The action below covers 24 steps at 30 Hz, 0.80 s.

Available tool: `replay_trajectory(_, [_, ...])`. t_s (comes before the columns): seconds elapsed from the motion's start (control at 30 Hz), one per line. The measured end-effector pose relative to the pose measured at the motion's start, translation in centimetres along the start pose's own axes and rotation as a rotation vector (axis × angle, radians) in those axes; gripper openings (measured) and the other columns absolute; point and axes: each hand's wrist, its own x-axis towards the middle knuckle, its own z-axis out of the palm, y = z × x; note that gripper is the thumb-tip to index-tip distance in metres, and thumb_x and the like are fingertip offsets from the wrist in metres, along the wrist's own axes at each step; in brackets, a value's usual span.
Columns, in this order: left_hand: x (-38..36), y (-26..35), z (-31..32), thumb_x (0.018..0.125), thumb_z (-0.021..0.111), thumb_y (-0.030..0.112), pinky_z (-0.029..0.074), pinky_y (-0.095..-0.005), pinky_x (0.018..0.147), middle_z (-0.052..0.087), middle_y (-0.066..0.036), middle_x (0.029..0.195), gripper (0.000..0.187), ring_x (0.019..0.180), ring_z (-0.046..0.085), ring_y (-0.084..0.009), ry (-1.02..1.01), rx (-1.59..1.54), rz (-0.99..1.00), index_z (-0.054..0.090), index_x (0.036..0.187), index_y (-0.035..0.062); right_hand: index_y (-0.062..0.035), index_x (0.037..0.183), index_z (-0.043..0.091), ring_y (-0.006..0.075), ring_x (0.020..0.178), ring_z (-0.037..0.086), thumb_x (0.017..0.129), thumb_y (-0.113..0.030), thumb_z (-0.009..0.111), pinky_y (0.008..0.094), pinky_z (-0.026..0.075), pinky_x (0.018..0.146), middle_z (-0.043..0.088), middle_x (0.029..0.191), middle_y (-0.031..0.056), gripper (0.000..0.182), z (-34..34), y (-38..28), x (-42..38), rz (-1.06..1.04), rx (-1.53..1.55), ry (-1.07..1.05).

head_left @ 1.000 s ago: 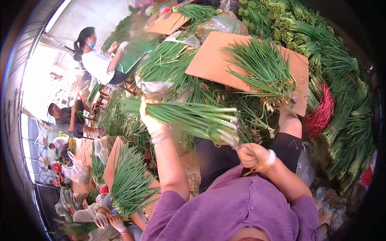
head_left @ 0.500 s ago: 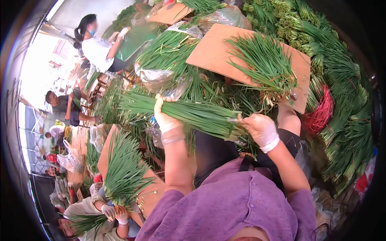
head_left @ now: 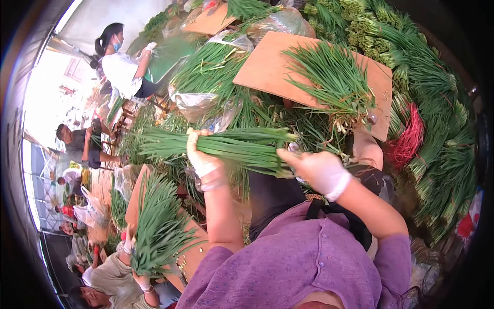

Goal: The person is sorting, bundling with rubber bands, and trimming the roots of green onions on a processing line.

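My left hand [head_left: 202,154], in a thin pale glove, is closed round the middle of a bunch of garlic chives [head_left: 234,144] held level above my lap. The leaf tips point left and the pale stem ends right. A green band circles the bunch near those ends. My right hand [head_left: 321,172], also gloved, is at the stem end, with its fingers curled and one fingertip against the stems. What lies inside that hand is hidden. Beyond the bunch, loose chives [head_left: 334,77] rest on a brown board [head_left: 267,62].
Bundled chives [head_left: 437,118] are piled at the right, by red ties [head_left: 409,139]. A plastic bag of chives [head_left: 195,103] stands ahead. At lower left, a co-worker [head_left: 116,280] handles chives [head_left: 159,226] over another board [head_left: 195,247]. Other people sit farther left.
The bunch and my left hand have shifted slightly left. My right hand has turned, and the stem ends show more. The co-worker at lower left now has both hands around the chives on their board.
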Motion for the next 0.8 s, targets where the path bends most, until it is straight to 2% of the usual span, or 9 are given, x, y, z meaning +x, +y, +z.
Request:
replay_trajectory(0.13, [-0.8, 1.3, 1.4, 0.080, 0.064, 0.016, 0.047, -0.0312, 0.069, 0.054, -0.002, 0.073, 0.041, 0.067, 0.051, -0.0163, -0.053, 0.044, 0.030, 0.045, 0.114, 0.0051, -0.0084, 0.075, 0.065, 0.0300, 0.063, 0.065, 0.078, -0.019, 0.057, 0.0420, 0.052, 0.057, 0.064, 0.069, 0.0127, 0.013, 5.6, 2.7, 0.4, 0.106, 0.010, -0.212])
replay_trajectory(0.23, [1.2, 4.8, -0.4, 0.081, 0.064, 0.018, 0.047, -0.0313, 0.069, 0.054, -0.002, 0.073, 0.038, 0.068, 0.052, -0.0158, -0.058, 0.049, 0.150, 0.044, 0.111, 0.0057, -0.0105, 0.078, 0.067, 0.0274, 0.082, 0.066, 0.078, -0.019, 0.056, 0.0410, 0.053, 0.068, 0.067, 0.090, 0.0084, 0.014, 8.4, 9.3, -4.8, 0.293, -0.042, -0.471])
replay_trajectory(0.27, [1.4, 5.8, -0.6, 0.080, 0.065, 0.016, 0.047, -0.0310, 0.070, 0.053, -0.002, 0.074, 0.040, 0.069, 0.053, -0.0144, -0.063, 0.044, 0.168, 0.043, 0.111, 0.0048, -0.0086, 0.082, 0.066, 0.0295, 0.078, 0.065, 0.079, -0.024, 0.056, 0.0440, 0.051, 0.065, 0.067, 0.083, 0.0135, 0.019, 11.7, 13.0, -7.4, 0.117, -0.247, -0.670])
replay_trajectory(0.3, [2.0, 6.3, -1.0, 0.080, 0.065, 0.016, 0.047, -0.0310, 0.070, 0.053, -0.002, 0.074, 0.040, 0.069, 0.053, -0.0144, -0.066, 0.050, 0.167, 0.043, 0.111, 0.0048, -0.0086, 0.077, 0.066, 0.0274, 0.083, 0.065, 0.080, -0.018, 0.055, 0.0400, 0.052, 0.068, 0.066, 0.089, 0.0090, 0.015, 9.5, 11.9, -7.4, 0.287, -0.242, -0.591])
replay_trajectory(0.33, [2.5, 6.4, -1.5, 0.082, 0.063, 0.018, 0.047, -0.0321, 0.072, 0.054, -0.003, 0.074, 0.034, 0.071, 0.053, -0.0165, -0.063, 0.030, 0.157, 0.046, 0.109, 0.0068, -0.0110, 0.086, 0.067, 0.0294, 0.080, 0.064, 0.081, -0.020, 0.056, 0.0441, 0.049, 0.066, 0.064, 0.085, 0.0132, 0.015, 5.7, 10.3, -6.0, 0.451, 0.041, -0.445])
replay_trajectory(0.4, [2.5, 6.0, -1.5, 0.083, 0.062, 0.020, 0.047, -0.0331, 0.073, 0.055, -0.003, 0.075, 0.029, 0.072, 0.052, -0.0185, -0.063, 0.020, 0.134, 0.049, 0.107, 0.0088, -0.0116, 0.088, 0.066, 0.0306, 0.078, 0.063, 0.083, -0.027, 0.057, 0.0439, 0.048, 0.066, 0.062, 0.082, 0.0136, 0.019, 3.6, 8.0, -4.5, 0.270, 0.233, 0.111])
replay_trajectory(0.53, [-0.9, 3.2, 3.0, 0.083, 0.062, 0.021, 0.047, -0.0343, 0.074, 0.055, -0.004, 0.077, 0.021, 0.073, 0.052, -0.0192, -0.138, 0.040, 0.127, 0.052, 0.098, 0.0088, -0.0076, 0.092, 0.063, 0.0313, 0.084, 0.061, 0.084, -0.048, 0.054, 0.0419, 0.049, 0.071, 0.062, 0.086, 0.0128, 0.042, 0.5, 2.6, -0.3, 0.205, 0.385, 0.048])
replay_trajectory(0.63, [-3.1, 1.8, 5.0, 0.082, 0.060, 0.014, 0.044, -0.0333, 0.075, 0.052, -0.004, 0.077, 0.019, 0.075, 0.050, -0.0165, -0.213, 0.023, 0.026, 0.048, 0.095, 0.0069, -0.0021, 0.094, 0.063, 0.0336, 0.089, 0.058, 0.079, -0.053, 0.058, 0.0427, 0.046, 0.076, 0.061, 0.088, 0.0167, 0.053, 2.6, 1.2, 1.8, 0.215, 0.419, 0.282])
replay_trajectory(0.8, [-4.3, 0.3, 5.6, 0.081, 0.060, 0.014, 0.045, -0.0333, 0.076, 0.053, -0.003, 0.076, 0.016, 0.074, 0.051, -0.0179, -0.224, 0.044, -0.009, 0.048, 0.090, 0.0080, -0.0062, 0.089, 0.064, 0.0328, 0.085, 0.060, 0.085, -0.037, 0.054, 0.0417, 0.048, 0.074, 0.062, 0.087, 0.0138, 0.033, 6.0, 3.3, 1.6, 0.235, 0.562, 0.257])
